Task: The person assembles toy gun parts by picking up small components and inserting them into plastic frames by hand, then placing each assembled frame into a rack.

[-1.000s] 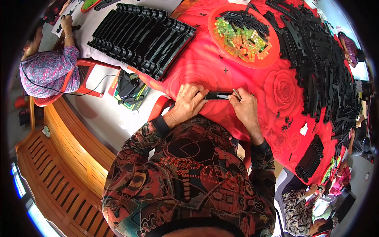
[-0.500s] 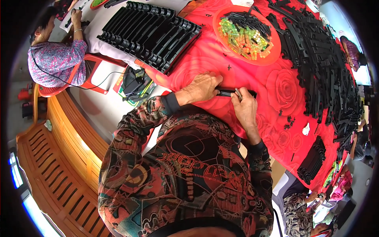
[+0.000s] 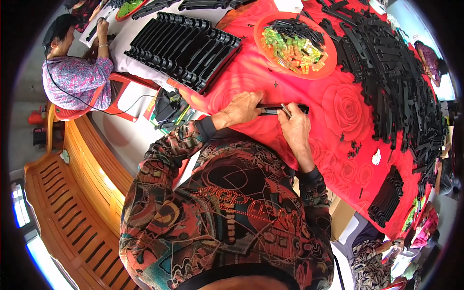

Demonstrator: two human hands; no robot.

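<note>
My left hand (image 3: 243,108) is closed on the left end of a long, narrow black plastic part (image 3: 271,110), held low over the red-flowered tablecloth close to my body. My right hand (image 3: 296,128) is closed in a pinch round a short, thin metallic rod (image 3: 285,110), the kind of which I cannot make out. The rod leans over the black part, and the right fingers rest against the part's near side. The part's right end sticks out past those fingers. Whether the rod's tip touches the part is hidden.
An orange plate (image 3: 295,73) holds small green, yellow and black pieces. A stack of black plastic trays (image 3: 183,50) stands at the back left, and a heap of black strips (image 3: 391,77) covers the right side. Tiny black bits (image 3: 354,149) lie nearer. A co-worker (image 3: 77,79) sits at the left.
The rod in my right hand leans further over than before. Both hands and the black part appear slightly further left, along with a small shift of the whole view.
</note>
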